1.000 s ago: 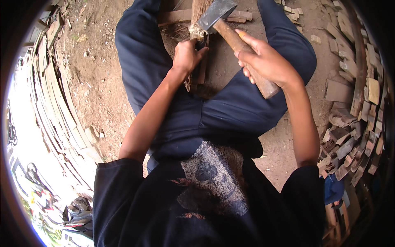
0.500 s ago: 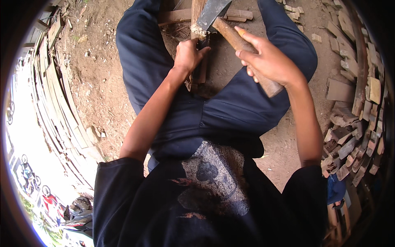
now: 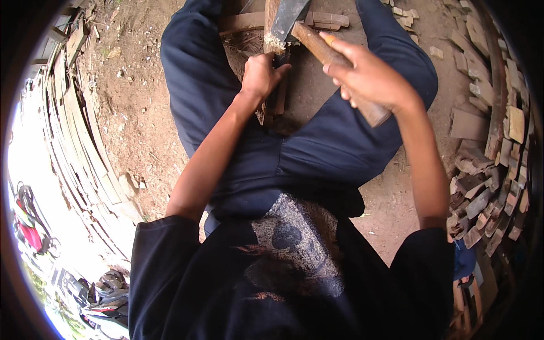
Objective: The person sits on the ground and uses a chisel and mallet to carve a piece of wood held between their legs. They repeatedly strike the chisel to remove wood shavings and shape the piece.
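My right hand (image 3: 365, 73) is closed around the wooden handle of a hatchet (image 3: 323, 46). Its dark steel head (image 3: 289, 20) lies against a narrow piece of wood (image 3: 271, 12) between my knees. Pale, splintered chips show on the wood beside the blade's lower edge. Just below that chipped spot, my left hand (image 3: 263, 75) is closed round the wood's lower part, thumb pointing right. A small dark thing shows by the thumb; its kind cannot be made out. The far end of the wood runs out of the top edge.
A plank (image 3: 243, 22) lies crosswise on the dirt ground beyond my hands. Stacked wood offcuts (image 3: 487, 90) line the right side. Long boards (image 3: 79, 124) lie along the left, with parked motorbikes (image 3: 107, 300) past them. My legs in dark trousers (image 3: 195, 68) flank the work.
The hatchet and my right hand have shifted slightly up and left, the blade staying at the wood. My left hand has barely moved. Outside on the left, a red motorbike has moved.
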